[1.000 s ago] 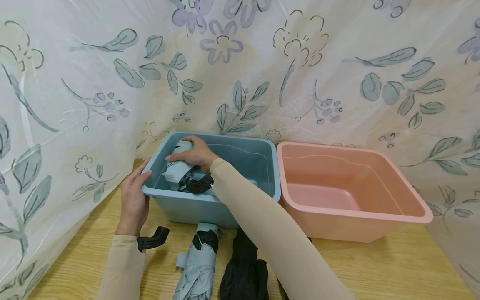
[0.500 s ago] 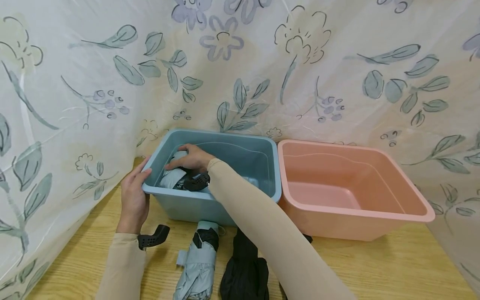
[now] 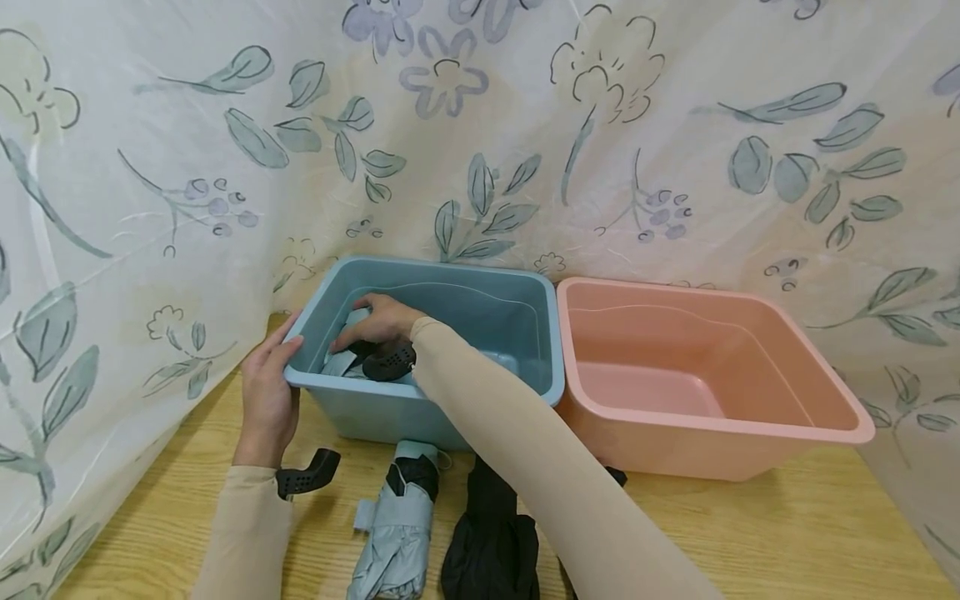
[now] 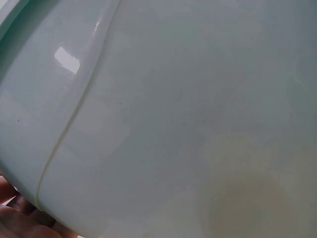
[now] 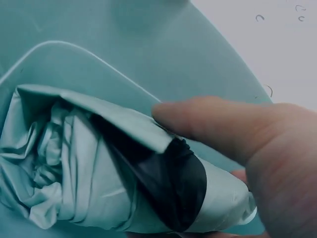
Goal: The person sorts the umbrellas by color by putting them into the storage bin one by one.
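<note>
Inside the blue plastic bin (image 3: 375, 418), near its left end, my right hand (image 3: 384, 321) holds a folded light-blue umbrella (image 5: 114, 183). The right wrist view shows the thumb along its upper side and fingertips peeking out below, with a dark band around its middle. Most of this umbrella is hidden by the hand in the head view. My left hand (image 3: 270, 396) grips the bin's left rim, thumb over the edge and fingers along the outside. Its fingers (image 4: 22, 220) show at the lower left of the left wrist view, against the bin's smooth wall.
A pink bin (image 3: 675, 454) stands right beside the blue one. In front lie another light-blue folded umbrella (image 3: 393, 537) and a black folded one (image 3: 487, 550), partly behind the right forearm. Floral sheeting (image 3: 487, 125) hangs behind the wooden table (image 3: 750, 533).
My right hand has lowered the light-blue umbrella deeper into the left end of the blue bin. The left hand keeps its place on the rim.
</note>
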A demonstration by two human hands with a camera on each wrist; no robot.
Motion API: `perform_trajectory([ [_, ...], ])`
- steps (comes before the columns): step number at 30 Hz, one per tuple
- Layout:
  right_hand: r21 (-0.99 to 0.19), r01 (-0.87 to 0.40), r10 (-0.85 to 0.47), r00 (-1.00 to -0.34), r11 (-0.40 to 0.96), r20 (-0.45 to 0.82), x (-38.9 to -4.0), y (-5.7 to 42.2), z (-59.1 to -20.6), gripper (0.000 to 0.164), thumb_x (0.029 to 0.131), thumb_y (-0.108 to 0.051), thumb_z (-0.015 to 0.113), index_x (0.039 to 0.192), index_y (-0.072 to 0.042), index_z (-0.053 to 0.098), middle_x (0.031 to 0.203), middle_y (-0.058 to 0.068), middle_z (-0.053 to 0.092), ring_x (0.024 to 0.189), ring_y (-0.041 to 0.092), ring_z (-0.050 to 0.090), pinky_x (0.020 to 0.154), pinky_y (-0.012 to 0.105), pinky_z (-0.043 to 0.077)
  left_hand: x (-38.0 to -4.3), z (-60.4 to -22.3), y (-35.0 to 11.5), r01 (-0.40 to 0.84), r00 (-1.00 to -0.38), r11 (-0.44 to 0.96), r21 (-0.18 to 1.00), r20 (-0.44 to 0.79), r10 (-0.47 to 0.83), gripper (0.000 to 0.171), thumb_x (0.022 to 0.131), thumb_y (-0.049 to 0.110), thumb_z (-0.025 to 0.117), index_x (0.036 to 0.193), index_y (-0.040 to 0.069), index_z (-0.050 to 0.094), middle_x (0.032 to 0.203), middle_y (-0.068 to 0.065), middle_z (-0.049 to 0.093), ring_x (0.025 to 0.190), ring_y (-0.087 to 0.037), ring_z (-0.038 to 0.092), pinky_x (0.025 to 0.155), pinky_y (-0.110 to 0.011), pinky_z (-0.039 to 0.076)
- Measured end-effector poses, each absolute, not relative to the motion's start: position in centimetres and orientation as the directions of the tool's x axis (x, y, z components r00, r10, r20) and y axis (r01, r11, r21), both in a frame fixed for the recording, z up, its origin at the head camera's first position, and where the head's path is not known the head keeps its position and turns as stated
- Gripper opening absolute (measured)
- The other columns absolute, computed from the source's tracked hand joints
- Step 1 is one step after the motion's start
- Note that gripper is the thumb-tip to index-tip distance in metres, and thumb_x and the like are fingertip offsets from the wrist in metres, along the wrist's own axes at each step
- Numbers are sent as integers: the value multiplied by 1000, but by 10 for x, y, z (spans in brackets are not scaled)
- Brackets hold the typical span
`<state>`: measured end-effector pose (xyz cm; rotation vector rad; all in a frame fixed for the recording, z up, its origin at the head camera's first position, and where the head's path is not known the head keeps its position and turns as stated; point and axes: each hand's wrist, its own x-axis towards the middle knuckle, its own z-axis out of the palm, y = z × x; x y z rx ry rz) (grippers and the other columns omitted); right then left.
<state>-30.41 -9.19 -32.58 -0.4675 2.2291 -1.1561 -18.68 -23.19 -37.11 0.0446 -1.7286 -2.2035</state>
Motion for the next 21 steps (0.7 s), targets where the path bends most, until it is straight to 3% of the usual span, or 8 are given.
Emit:
perform_trajectory([
  [11,-835,20,-594,-693,550,-408,-307,-89,-325,85,87,-28,81,158,-20,35,157,13,36,128,34,55,94,45,53,-187,-370,-233,244,-945,-225,943,178,-276,49,108,13,39,155,-1,37,162,-12,32,147,-26,31,121,-49,17],
  [21,-853,98,-587,-685,512,-431,-308,-92,-326,85,89,-28,79,160,-24,31,162,10,30,139,33,44,97,48,52,-187,-371,-234,246,-943,-212,946,183,-278,48,108,13,39,154,0,39,162,-11,34,147,-26,32,121,-49,17],
])
